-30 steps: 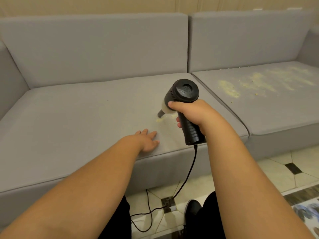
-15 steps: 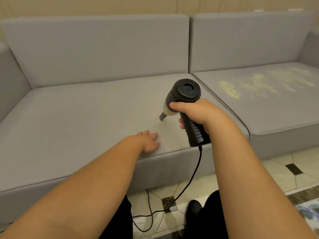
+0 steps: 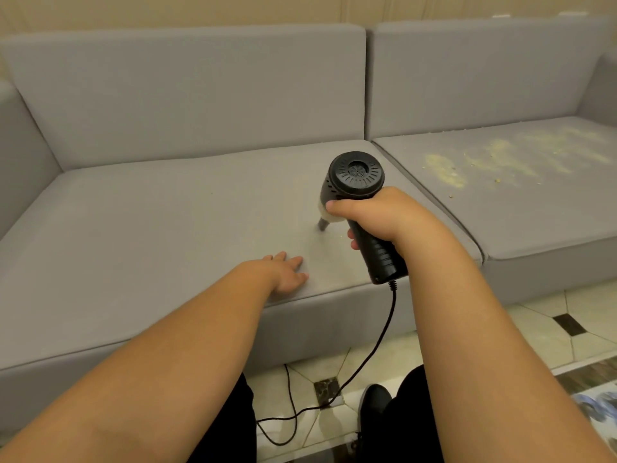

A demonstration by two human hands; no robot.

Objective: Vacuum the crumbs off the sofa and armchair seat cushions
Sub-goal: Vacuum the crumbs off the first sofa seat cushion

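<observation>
My right hand (image 3: 380, 215) grips the handle of a black handheld vacuum (image 3: 355, 177), whose nozzle touches the grey left seat cushion (image 3: 160, 222) near its right end. A crumb or two lie just right of the nozzle. Flat on the same cushion's front edge rests my left hand (image 3: 287, 272), fingers apart and holding nothing. The right seat cushion (image 3: 534, 222) carries a wide scatter of yellow crumbs (image 3: 447, 172) toward its back.
The vacuum's black cord (image 3: 377, 349) drops from the handle to the tiled floor (image 3: 541, 332) between my legs. A dark shoe (image 3: 374, 406) stands below. Grey back cushions (image 3: 200, 88) and sofa arms close off the back and sides.
The small patch of crumbs under the nozzle has gone from the left cushion. The vacuum has shifted slightly right. My left hand has stayed flat on the cushion.
</observation>
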